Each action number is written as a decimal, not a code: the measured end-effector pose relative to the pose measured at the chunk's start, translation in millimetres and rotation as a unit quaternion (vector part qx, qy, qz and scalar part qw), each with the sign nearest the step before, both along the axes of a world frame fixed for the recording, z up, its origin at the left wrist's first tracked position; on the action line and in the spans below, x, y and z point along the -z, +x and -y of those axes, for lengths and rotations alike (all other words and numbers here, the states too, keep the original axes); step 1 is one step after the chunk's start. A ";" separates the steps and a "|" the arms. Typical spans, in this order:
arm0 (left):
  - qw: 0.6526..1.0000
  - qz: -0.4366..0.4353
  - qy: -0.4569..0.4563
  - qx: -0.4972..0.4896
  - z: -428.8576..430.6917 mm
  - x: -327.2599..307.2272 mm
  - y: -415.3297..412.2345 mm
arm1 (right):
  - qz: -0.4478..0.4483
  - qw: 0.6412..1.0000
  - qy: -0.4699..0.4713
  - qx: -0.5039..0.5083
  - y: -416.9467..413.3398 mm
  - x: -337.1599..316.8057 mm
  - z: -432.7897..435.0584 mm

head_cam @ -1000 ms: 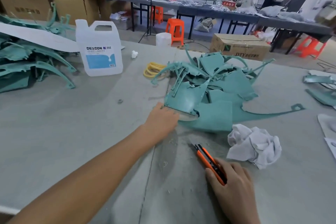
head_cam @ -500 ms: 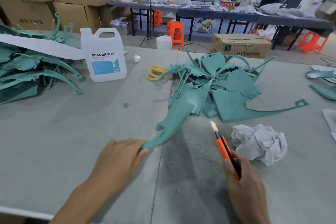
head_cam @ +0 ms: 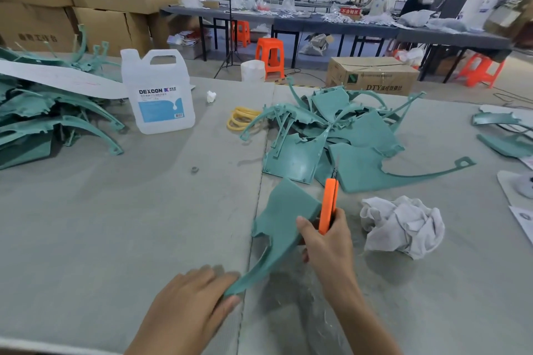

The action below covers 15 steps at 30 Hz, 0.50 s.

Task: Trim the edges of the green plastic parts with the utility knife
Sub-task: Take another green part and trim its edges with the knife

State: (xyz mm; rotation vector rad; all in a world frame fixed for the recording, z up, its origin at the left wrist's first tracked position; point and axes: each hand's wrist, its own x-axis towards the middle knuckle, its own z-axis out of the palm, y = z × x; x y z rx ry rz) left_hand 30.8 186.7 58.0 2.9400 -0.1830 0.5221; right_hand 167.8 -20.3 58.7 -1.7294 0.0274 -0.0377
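Fingers (head_cam: 213, 275) of left hand (head_cam: 193, 300) pinching the narrow tail of a green plastic part (head_cam: 285, 225) over the grey table (head_cam: 115, 225). Right hand (head_cam: 328, 245) clenched round the orange utility knife (head_cam: 328, 204), thumb against the part's wide end, blade pointing away. Just beyond, pile of green parts (head_cam: 360, 138); crumpled white rag (head_cam: 401, 228) to the right.
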 end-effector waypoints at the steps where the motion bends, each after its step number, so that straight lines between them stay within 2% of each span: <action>1: 1.000 0.005 -0.027 -0.003 -1.9 -1.6 -3.2 | -0.001 1.000 0.012 0.006 4.9 -0.6 1.2; 4: 0.990 0.027 -0.140 -0.019 -11.0 -7.6 -13.8 | -0.024 0.999 0.041 0.002 19.4 -7.2 4.3; 7: 0.988 0.028 -0.150 -0.036 -10.9 -8.5 -18.7 | -0.027 0.999 0.031 -0.035 26.7 -16.6 1.9; 11: 0.976 0.045 -0.204 -0.062 -1.3 -9.5 -13.1 | 0.048 0.989 -0.142 -0.016 13.8 -24.5 6.9; 13: 0.969 0.042 -0.232 -0.070 1.4 -10.3 -7.1 | 0.067 0.980 -0.185 -0.036 -2.4 -21.3 14.2; 15: 0.972 0.042 -0.222 -0.065 4.5 -12.5 0.2 | 0.068 0.972 -0.204 -0.093 -21.7 -17.9 21.1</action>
